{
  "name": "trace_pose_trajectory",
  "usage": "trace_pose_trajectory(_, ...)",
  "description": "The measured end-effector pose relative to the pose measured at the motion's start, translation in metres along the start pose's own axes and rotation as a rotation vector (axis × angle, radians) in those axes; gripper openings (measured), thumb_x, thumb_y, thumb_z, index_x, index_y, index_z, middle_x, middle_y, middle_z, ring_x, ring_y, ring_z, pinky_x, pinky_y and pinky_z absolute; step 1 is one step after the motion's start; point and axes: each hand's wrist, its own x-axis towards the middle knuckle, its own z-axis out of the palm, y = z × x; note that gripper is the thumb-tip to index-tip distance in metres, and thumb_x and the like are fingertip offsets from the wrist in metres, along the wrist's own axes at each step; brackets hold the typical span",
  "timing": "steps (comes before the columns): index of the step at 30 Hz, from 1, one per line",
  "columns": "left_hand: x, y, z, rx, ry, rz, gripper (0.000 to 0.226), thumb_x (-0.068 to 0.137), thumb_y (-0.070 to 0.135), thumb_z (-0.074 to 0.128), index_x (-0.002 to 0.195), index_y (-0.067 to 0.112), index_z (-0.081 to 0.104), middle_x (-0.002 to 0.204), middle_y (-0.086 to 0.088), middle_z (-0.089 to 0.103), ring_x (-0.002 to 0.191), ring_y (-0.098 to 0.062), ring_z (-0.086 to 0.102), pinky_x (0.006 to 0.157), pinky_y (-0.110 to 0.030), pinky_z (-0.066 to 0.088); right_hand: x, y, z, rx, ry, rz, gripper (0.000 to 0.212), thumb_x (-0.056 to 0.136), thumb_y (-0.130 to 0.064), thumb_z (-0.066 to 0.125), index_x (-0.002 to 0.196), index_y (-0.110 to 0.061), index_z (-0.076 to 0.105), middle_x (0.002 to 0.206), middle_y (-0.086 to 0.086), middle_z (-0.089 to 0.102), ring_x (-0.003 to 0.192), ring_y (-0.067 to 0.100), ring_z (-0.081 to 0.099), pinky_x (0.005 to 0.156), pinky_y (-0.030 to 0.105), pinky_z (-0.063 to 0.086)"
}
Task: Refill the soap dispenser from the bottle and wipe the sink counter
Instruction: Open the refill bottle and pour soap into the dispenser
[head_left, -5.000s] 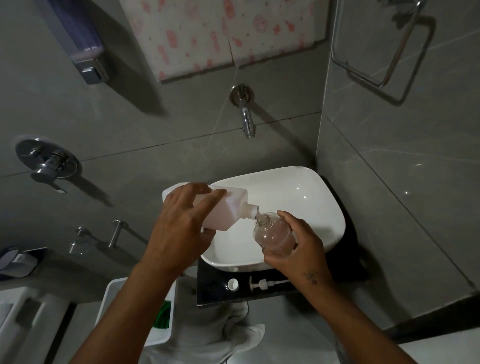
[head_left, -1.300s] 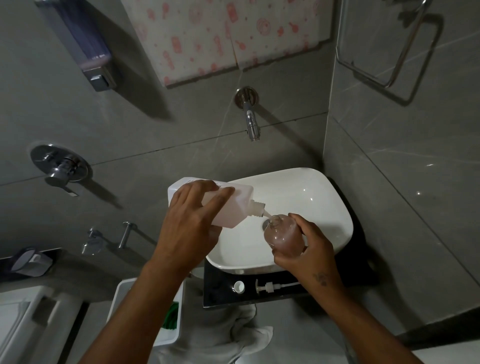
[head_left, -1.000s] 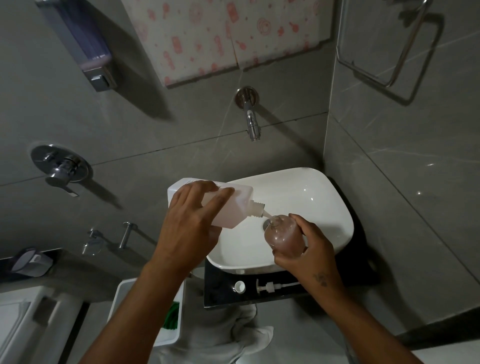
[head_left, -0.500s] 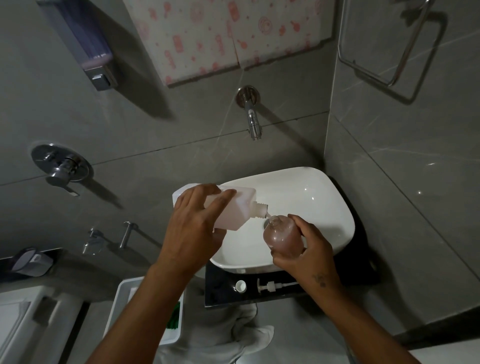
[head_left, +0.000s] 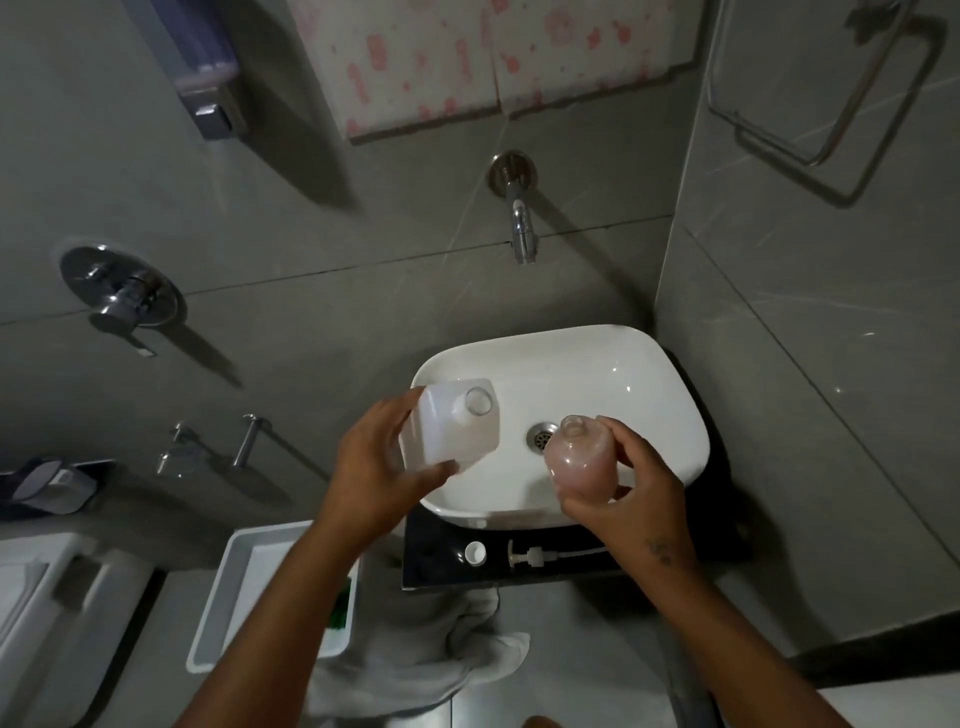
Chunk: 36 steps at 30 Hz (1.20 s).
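Observation:
My left hand (head_left: 376, 470) grips the white refill bottle (head_left: 451, 423), held upright over the left side of the white sink basin (head_left: 618, 364), its uncapped mouth facing up. My right hand (head_left: 631, 493) holds the clear round soap dispenser (head_left: 579, 457), which has pinkish soap inside and an open neck, over the basin's front right. The two containers are apart. The dispenser's pump (head_left: 540, 555) and the bottle's white cap (head_left: 475, 552) lie on the black counter (head_left: 431, 561) in front of the basin.
A chrome tap (head_left: 519, 223) juts from the grey tiled wall above the basin. A white bin (head_left: 244, 582) with something green inside stands left of the counter. A light cloth (head_left: 431, 649) hangs below the counter's front edge. A towel rail (head_left: 810, 104) is on the right wall.
My left hand has tipped the refill bottle back upright and drawn it left, away from the dispenser's neck. The dispenser has stayed in my right hand.

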Motion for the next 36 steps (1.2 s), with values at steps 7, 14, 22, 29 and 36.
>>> trace_pose_trajectory(7, -0.054, -0.097, -0.015, -0.180, -0.120, -0.308, 0.078, 0.068, -0.004, 0.090, 0.124, 0.041, 0.060, 0.119, 0.024, 0.072, 0.113, 0.000, 0.068, 0.093, -0.023, 0.056, -0.007, 0.024, -0.011, 0.000, -0.030, 0.007, 0.080, 0.056, -0.026, 0.092, 0.126, -0.041, 0.058, 0.120, -0.025, 0.064, 0.114, -0.002, 0.059, 0.075, 0.010, 0.053)
trace_pose_trajectory(14, -0.073, -0.161, 0.008, -0.218, -0.149, -0.432, 0.070, 0.063, -0.006, 0.081, 0.124, 0.022, 0.064, 0.110, 0.015, 0.076, 0.104, -0.003, 0.072, 0.079, -0.019, 0.057, -0.015, 0.041, -0.010, -0.057, -0.067, 0.060, 0.083, 0.052, -0.024, 0.093, 0.123, -0.048, 0.057, 0.118, -0.024, 0.065, 0.108, 0.003, 0.062, 0.081, 0.029, 0.055)
trace_pose_trajectory(22, -0.062, -0.188, 0.034, -0.211, -0.223, -0.436, 0.073, 0.066, -0.021, 0.072, 0.126, 0.018, 0.059, 0.111, 0.013, 0.069, 0.091, 0.020, 0.065, 0.077, -0.006, 0.050, -0.021, 0.055, -0.009, 0.009, -0.097, 0.075, 0.085, 0.050, -0.025, 0.091, 0.126, -0.043, 0.058, 0.124, -0.017, 0.064, 0.116, 0.013, 0.061, 0.086, 0.040, 0.060)
trace_pose_trajectory(29, -0.060, -0.198, 0.041, -0.233, -0.188, -0.445, 0.073, 0.067, -0.022, 0.072, 0.123, 0.022, 0.060, 0.109, 0.017, 0.069, 0.092, 0.018, 0.066, 0.076, -0.007, 0.051, -0.024, 0.056, -0.007, 0.082, -0.065, 0.071, 0.085, 0.049, -0.017, 0.091, 0.121, -0.048, 0.059, 0.121, -0.021, 0.064, 0.117, 0.015, 0.061, 0.082, 0.024, 0.059)
trace_pose_trajectory(36, -0.058, -0.197, 0.048, -0.247, -0.219, -0.419, 0.074, 0.067, -0.024, 0.071, 0.123, 0.023, 0.057, 0.110, 0.019, 0.067, 0.091, 0.020, 0.065, 0.072, -0.004, 0.050, -0.028, 0.049, 0.000, 0.123, -0.063, 0.090, 0.085, 0.053, -0.008, 0.093, 0.120, -0.048, 0.060, 0.122, -0.017, 0.065, 0.117, 0.015, 0.062, 0.079, 0.023, 0.060)
